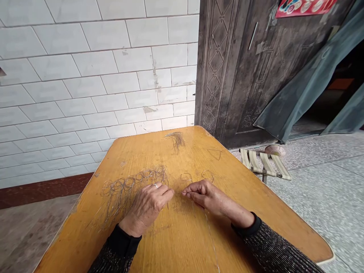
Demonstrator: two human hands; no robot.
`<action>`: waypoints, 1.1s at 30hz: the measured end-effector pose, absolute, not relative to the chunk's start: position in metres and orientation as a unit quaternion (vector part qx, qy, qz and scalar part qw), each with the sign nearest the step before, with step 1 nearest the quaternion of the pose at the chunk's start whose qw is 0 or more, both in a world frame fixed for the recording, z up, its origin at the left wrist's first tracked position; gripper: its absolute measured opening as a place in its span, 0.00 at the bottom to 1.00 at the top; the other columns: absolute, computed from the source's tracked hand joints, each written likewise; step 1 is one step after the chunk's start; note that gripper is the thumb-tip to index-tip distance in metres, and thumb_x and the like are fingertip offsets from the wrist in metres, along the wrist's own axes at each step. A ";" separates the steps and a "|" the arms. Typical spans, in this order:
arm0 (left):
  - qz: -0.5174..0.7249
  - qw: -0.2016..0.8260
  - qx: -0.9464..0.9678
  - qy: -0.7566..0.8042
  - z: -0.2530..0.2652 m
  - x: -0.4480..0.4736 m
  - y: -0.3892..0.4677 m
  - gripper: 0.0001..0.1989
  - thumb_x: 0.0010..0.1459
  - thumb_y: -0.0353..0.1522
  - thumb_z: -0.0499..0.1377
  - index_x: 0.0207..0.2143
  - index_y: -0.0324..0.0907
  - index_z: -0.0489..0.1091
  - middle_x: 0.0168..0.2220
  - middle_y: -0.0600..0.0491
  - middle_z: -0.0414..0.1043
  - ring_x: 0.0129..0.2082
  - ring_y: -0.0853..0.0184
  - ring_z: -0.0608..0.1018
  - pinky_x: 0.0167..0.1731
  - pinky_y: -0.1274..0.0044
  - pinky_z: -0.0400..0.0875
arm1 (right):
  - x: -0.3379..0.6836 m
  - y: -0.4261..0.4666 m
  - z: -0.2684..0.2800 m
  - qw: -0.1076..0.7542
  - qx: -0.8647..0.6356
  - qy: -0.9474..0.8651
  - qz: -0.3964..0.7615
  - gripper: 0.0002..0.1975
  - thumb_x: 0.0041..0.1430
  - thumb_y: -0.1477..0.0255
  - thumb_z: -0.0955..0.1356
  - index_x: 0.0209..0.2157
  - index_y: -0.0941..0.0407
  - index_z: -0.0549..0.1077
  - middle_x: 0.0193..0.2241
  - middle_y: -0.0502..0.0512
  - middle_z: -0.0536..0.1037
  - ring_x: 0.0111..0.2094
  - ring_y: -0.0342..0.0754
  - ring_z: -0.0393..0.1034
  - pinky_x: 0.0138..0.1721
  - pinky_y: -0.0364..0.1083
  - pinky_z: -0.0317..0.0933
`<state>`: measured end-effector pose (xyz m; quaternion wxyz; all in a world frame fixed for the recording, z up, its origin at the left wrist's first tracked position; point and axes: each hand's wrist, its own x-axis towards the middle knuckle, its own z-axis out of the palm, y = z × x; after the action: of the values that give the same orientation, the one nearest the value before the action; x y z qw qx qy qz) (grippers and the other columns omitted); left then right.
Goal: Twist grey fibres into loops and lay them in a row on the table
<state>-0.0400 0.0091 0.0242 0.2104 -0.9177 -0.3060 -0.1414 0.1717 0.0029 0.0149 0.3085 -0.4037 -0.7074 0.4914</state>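
My left hand (152, 201), with a ring on one finger, is at the table's middle, its fingers bent and pressed together. Whatever is between its fingertips is too small to make out. Close to its right is my right hand (203, 195), thumb and forefinger pinched on what looks like thin wire. One wire loop (186, 174) lies just beyond the right fingertips, and a second wire loop (207, 175) is behind that hand. A long strand of wire (211, 235) runs from beneath the right hand toward me. Several looped wires with long tails (129, 182) lie in a row beside my left hand.
The wooden table (176, 242) has a bundle of wires (178, 139) near its far edge and a bent wire (215, 153) at far right. A white tiled wall (99, 60) stands behind. A striped folding stool (265, 163) is beside the table, near a dark door (227, 76).
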 end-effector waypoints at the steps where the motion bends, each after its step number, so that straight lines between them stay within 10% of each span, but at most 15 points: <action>1: -0.145 0.206 -0.916 -0.311 0.025 -0.040 0.010 0.11 0.59 0.23 0.49 0.26 0.41 0.64 0.23 0.56 0.63 0.24 0.67 0.64 0.23 0.76 0.54 | 0.172 0.004 0.014 0.303 -0.407 -0.707 0.492 0.11 0.55 0.69 0.61 0.26 0.60 0.70 0.12 0.42 0.57 0.13 0.36 0.47 0.16 0.38 0.44; 10: -0.144 0.171 -0.886 -0.406 0.043 -0.026 -0.013 0.11 0.52 0.37 0.59 0.36 0.41 0.68 0.34 0.49 0.71 0.38 0.57 0.70 0.42 0.61 0.56 | 0.165 0.009 0.008 0.318 -0.467 -0.732 0.382 0.10 0.54 0.73 0.61 0.21 0.59 0.67 0.13 0.44 0.58 0.15 0.36 0.49 0.17 0.37 0.45; 19: -0.205 0.124 -0.899 -0.366 0.032 -0.016 -0.012 0.06 0.59 0.27 0.51 0.32 0.41 0.67 0.28 0.53 0.70 0.29 0.66 0.71 0.31 0.73 0.62 | 0.157 0.000 0.007 0.320 -0.444 -0.779 0.307 0.08 0.53 0.76 0.61 0.24 0.60 0.70 0.18 0.47 0.64 0.21 0.38 0.56 0.24 0.39 0.51; 25: -0.215 0.113 -0.875 -0.418 0.024 -0.022 -0.007 0.09 0.58 0.25 0.49 0.31 0.41 0.67 0.26 0.54 0.69 0.27 0.67 0.71 0.28 0.75 0.61 | 0.156 -0.002 0.006 0.300 -0.425 -0.699 0.491 0.11 0.54 0.68 0.63 0.37 0.59 0.66 0.16 0.44 0.64 0.14 0.38 0.55 0.15 0.37 0.51; 33: -0.207 0.132 -0.877 -0.414 0.023 -0.021 -0.006 0.09 0.58 0.24 0.48 0.30 0.41 0.66 0.26 0.54 0.68 0.27 0.66 0.70 0.30 0.74 0.60 | 0.153 -0.006 0.008 0.276 -0.420 -0.781 0.371 0.06 0.55 0.73 0.61 0.27 0.58 0.67 0.15 0.45 0.63 0.15 0.36 0.54 0.20 0.37 0.50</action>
<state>-0.0209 -0.0062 0.0230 0.1319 -0.8769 -0.4135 -0.2066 0.1529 -0.0062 0.0085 0.2762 -0.4196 -0.7809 0.3712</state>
